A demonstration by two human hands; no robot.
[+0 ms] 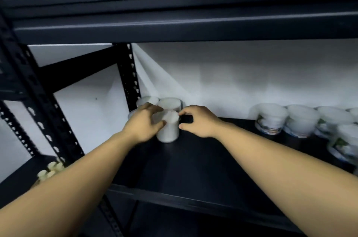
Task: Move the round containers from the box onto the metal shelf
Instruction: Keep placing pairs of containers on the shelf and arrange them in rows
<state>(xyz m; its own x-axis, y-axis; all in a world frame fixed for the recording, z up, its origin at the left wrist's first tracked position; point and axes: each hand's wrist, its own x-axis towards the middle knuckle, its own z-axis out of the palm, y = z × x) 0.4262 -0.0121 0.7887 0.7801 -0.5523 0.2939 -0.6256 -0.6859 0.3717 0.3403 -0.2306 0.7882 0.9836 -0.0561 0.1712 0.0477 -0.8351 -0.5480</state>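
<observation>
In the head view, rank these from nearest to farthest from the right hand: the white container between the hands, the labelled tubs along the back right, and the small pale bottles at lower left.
1. White container: just left of the right hand, whose fingers reach its side.
2. Labelled tubs: to the right, by the wall on the same shelf.
3. Pale bottles: far lower left, beyond the left arm.

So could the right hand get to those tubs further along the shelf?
Probably yes. The right hand is beside the white container, and bare shelf lies between it and the tubs.
</observation>
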